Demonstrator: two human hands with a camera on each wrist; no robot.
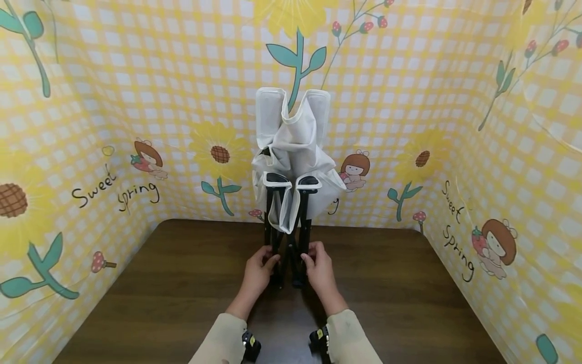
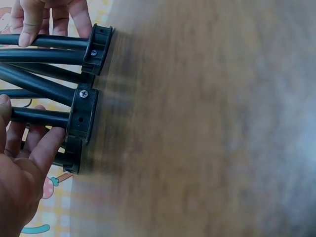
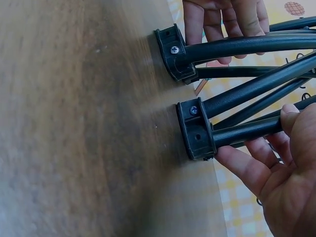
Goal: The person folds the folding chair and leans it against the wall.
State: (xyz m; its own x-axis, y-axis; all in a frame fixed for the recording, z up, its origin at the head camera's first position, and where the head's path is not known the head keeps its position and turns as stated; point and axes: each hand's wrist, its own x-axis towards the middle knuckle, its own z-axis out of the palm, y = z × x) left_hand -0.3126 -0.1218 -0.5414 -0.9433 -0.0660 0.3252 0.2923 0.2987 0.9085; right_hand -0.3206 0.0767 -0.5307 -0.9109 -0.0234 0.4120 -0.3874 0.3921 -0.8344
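Note:
A folding chair [image 1: 297, 134] with off-white fabric and black tube legs stands upright and folded on the table. My left hand [image 1: 258, 269] grips a leg on the left side, low down, between thumb and fingers. On the opposite side my right hand [image 1: 321, 270] holds another leg at about the same height. Close up in the left wrist view, black plastic feet [image 2: 81, 116] with screws join the leg ends. The right wrist view shows a similar foot [image 3: 196, 131] just beside the right fingertips. The fabric hangs in loose folds above both hands.
The dark brown wooden table [image 1: 173, 293] lies under the chair. A yellow checked cloth [image 1: 191, 96] printed with flowers and cartoon figures walls the back and both sides. A small black device is strapped at each wrist over beige sleeves [image 1: 218, 341].

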